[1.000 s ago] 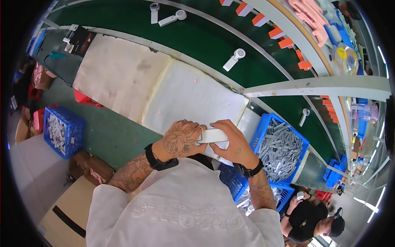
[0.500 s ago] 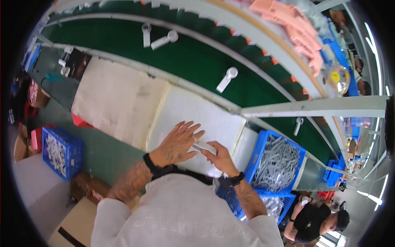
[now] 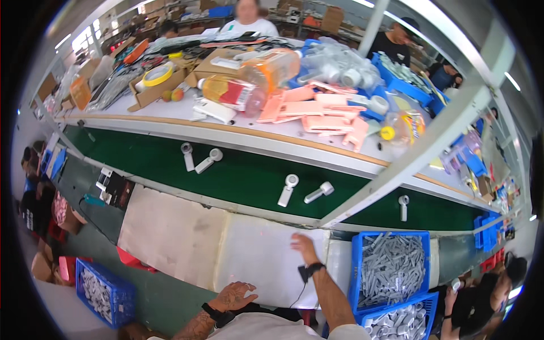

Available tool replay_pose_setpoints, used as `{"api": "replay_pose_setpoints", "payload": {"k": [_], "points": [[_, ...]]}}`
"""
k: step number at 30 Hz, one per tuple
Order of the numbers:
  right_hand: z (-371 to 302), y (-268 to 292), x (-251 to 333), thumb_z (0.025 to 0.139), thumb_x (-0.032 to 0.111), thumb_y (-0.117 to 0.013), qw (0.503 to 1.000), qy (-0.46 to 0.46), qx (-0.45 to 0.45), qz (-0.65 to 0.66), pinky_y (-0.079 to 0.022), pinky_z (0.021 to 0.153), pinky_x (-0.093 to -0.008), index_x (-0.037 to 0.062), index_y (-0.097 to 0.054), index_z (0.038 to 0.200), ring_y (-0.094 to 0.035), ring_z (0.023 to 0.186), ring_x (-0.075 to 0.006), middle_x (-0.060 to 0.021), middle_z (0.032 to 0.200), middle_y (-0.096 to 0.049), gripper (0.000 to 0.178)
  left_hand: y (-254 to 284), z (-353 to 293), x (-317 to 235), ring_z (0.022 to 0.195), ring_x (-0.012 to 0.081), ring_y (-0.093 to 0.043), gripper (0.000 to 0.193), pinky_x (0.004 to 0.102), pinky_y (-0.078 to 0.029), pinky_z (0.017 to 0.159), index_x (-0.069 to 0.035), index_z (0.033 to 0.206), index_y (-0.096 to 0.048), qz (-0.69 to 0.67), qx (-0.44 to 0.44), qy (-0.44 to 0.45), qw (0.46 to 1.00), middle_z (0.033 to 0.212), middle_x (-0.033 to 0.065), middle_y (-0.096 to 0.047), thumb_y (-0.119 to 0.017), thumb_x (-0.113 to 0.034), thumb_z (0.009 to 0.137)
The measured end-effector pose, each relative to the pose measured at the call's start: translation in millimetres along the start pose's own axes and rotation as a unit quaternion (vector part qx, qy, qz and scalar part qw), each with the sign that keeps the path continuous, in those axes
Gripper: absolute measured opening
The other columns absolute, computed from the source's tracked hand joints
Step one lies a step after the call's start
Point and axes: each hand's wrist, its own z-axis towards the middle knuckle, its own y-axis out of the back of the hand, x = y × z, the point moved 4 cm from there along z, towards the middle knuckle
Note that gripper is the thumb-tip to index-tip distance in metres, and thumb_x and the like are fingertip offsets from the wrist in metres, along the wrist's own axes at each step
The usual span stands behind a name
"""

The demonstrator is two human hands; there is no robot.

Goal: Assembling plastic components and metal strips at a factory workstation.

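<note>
Over the pale work surface [image 3: 266, 249], my right hand [image 3: 304, 248] reaches forward near its far edge, with the fingers loosely out and nothing visible in them. A white handheld fan [image 3: 319, 192] with a round head and straight handle lies on the green conveyor belt [image 3: 249, 175] just beyond that hand, not touching it. Close to the front edge of the work surface, my left hand [image 3: 235, 296] hangs with its fingers apart and holds nothing. Another white fan [image 3: 288, 190] lies on the belt to the left of the first.
At right stand a blue crate [image 3: 391, 269] of grey strip-like parts and a blue crate [image 3: 405, 323] of white-grey parts. A metal post [image 3: 408, 144] slants across the belt. Above it runs a shelf [image 3: 238, 122] with pink parts and bottles. A co-worker [image 3: 481, 300] is at lower right.
The pale piece between my hands has left them, and an extra fan lies on the belt. My hands have moved apart, the right one forward. The view has tilted up to the shelf.
</note>
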Motion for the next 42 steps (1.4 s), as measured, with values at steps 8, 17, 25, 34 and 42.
{"api": "replay_pose_setpoints", "payload": {"k": [8, 17, 25, 34, 42], "points": [[-227.7, 2.0, 22.2, 0.105, 0.025, -0.057, 0.958, -0.059, 0.0, -0.28, -0.056, 0.075, -0.0313, 0.0031, -0.071, 0.114, -0.067, 0.081, -0.0145, -0.007, 0.096, -0.073, 0.027, -47.0, 60.5, -11.5, 0.087, 0.0316, -0.069, 0.021, 0.041, -0.056, 0.079, -0.011, 0.099, -0.07, -0.173, 0.007, -0.038, 0.984, 0.094, 0.0098, -0.072, -0.076, -0.029, 0.089], [-410.4, 171.0, 91.4, 0.094, 0.025, -0.065, 0.885, -0.004, -0.342, -0.316, -0.053, 0.066, -0.0445, 0.0027, -0.071, 0.096, -0.068, 0.074, -0.0373, -0.0197, 0.081, -0.07, 0.024, -120.3, 101.8, -142.1, 0.085, 0.0279, -0.073, 0.012, 0.034, -0.056, 0.079, -0.005, 0.093, -0.074, -0.182, 0.239, -0.053, 0.952, 0.09, 0.0126, -0.075, -0.065, -0.012, 0.092], [-519.5, 350.9, 69.5, 0.08, 0.019, -0.075, 0.739, -0.007, -0.444, -0.508, -0.047, 0.094, -0.0466, 0.0026, -0.066, 0.115, -0.059, 0.103, -0.0406, -0.0175, 0.111, -0.07, 0.04, -147.2, 99.2, -214.3, 0.088, 0.0234, -0.073, 0.018, 0.0331, -0.055, 0.082, -0.001, 0.096, -0.073, -0.144, 0.262, -0.035, 0.954, 0.09, 0.0121, -0.075, -0.066, -0.018, 0.096], [-541.4, 382.8, 86.4, 0.085, 0.03, -0.082, 0.842, 0.02, -0.475, -0.256, -0.052, 0.093, -0.0378, 0.0026, -0.06, 0.13, -0.068, 0.104, -0.0258, -0.0142, 0.116, -0.07, 0.057, -142.4, 113.9, -274.0, 0.095, 0.029, -0.072, 0.021, 0.0358, -0.055, 0.086, -0.003, 0.105, -0.072, -0.117, 0.259, -0.061, 0.957, 0.098, 0.0161, -0.075, -0.069, -0.02, 0.095], [-488.2, 283.7, 181.2, 0.1, 0.04, -0.064, 0.921, 0.097, -0.374, 0.046, -0.05, 0.079, -0.0278, -0.0028, -0.061, 0.124, -0.06, 0.091, -0.011, -0.0047, 0.105, -0.066, 0.049, -119.1, 149.7, -391.5, 0.1, 0.0261, -0.07, 0.04, 0.0374, -0.054, 0.088, 0.0, 0.127, -0.062, -0.315, 0.193, -0.116, 0.922, 0.113, 0.0147, -0.072, -0.072, -0.023, 0.095]]}}
